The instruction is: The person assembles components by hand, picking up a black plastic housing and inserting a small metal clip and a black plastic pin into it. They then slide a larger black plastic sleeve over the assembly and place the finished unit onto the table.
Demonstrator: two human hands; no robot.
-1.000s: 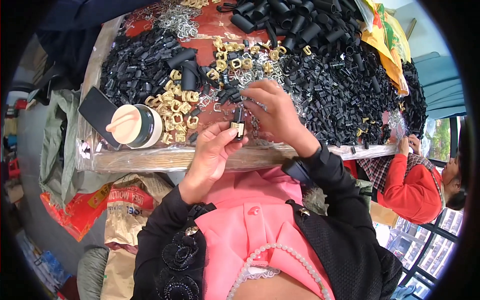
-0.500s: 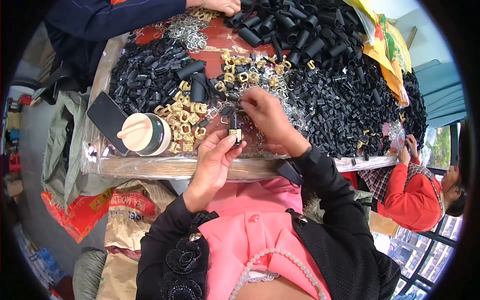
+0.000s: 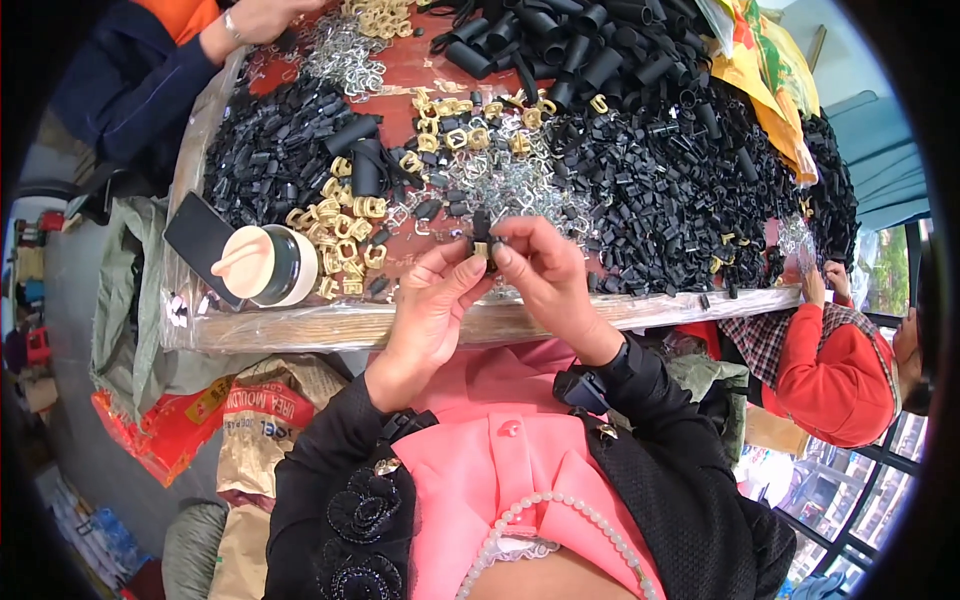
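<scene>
A small black part with a gold metal frame [image 3: 481,248] is pinched upright between the thumb and fingers of my left hand [image 3: 428,315], just above the table's near edge. My right hand [image 3: 553,285] has its thumb and fingertips closed against the part's right side. Whatever lies between those right fingertips is too small to make out. Beyond my hands lie scattered silver wire clips [image 3: 490,185]. Gold square-shaped frames [image 3: 343,232] are heaped to the left of them, with more gold frames [image 3: 457,138] farther back.
Small black plastic pieces [image 3: 650,210] cover the table's right side; another heap [image 3: 265,150] lies left. Black tubes [image 3: 600,68] are piled far back beside a yellow sack [image 3: 765,90]. A lidded jar [image 3: 285,265] and phone [image 3: 200,235] stand front left. Co-workers' hands [image 3: 265,15] [image 3: 825,283] are at the edges.
My right hand has come back from over the loose pieces to the part in my left hand. The left hand has risen slightly. The far-left co-worker's arm has moved left.
</scene>
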